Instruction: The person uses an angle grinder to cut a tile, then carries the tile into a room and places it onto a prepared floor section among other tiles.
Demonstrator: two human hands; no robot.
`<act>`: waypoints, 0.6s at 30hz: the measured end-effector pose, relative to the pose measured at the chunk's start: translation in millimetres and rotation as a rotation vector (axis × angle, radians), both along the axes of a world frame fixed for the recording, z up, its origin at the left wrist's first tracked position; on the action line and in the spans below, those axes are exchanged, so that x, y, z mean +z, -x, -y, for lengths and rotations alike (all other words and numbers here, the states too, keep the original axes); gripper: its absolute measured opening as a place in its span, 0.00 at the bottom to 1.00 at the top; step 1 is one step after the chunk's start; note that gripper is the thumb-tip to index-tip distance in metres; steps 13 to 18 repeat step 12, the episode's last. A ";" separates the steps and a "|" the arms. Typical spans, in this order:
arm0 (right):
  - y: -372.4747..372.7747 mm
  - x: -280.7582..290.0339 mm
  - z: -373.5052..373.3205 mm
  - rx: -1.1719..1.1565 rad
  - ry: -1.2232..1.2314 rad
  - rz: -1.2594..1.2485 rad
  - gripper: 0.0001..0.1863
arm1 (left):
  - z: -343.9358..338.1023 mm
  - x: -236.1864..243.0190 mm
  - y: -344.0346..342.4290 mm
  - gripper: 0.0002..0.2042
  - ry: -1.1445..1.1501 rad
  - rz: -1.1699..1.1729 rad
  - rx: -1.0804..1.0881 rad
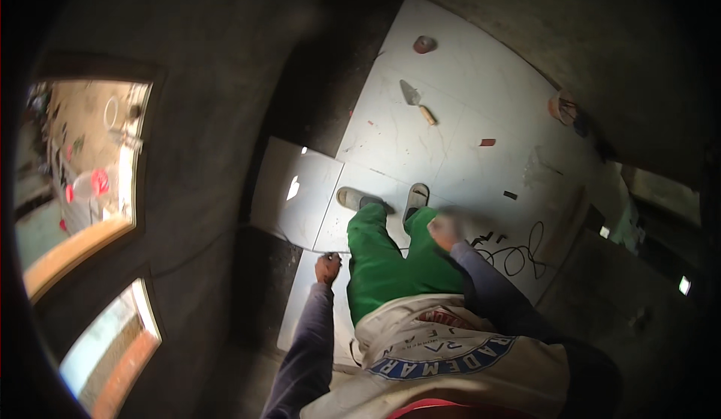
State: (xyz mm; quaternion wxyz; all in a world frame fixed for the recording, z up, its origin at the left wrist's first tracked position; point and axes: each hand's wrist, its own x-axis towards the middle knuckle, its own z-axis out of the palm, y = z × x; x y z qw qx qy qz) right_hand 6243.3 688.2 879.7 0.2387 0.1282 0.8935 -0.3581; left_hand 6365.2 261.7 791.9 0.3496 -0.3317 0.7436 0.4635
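Observation:
My left hand (327, 269) is closed at the left of my legs, its fingers on a thin cable (289, 242). That cable comes from the dark wall side, meets the fingers and runs on behind my green trousers. My right hand (444, 231) is in front of my right thigh, its fingers smeared by motion. A dark blur lies beside it; I cannot make out whether the hand holds anything. Below my sandalled feet is a pale tiled floor (383, 145). Right of my right hand lies a loosely coiled black cord (514, 261).
A pointing trowel (417, 102) with a wooden handle lies ahead, and a reddish round object (424, 44) beyond it. A bucket-like container (562, 107) stands far right. Small reddish (487, 142) and dark (511, 194) pieces are scattered. Left are a dark wall and a window opening (82, 171).

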 end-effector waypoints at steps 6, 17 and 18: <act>-52.8 -22.3 -123.4 -0.465 0.324 0.190 0.10 | -45.0 54.7 -6.7 0.19 -0.047 -0.068 0.425; -144.6 -79.7 -285.1 -0.496 0.414 0.442 0.08 | -113.3 78.2 -57.2 0.16 -0.048 -0.141 0.321; -144.6 -79.7 -285.1 -0.496 0.414 0.442 0.08 | -113.3 78.2 -57.2 0.16 -0.048 -0.141 0.321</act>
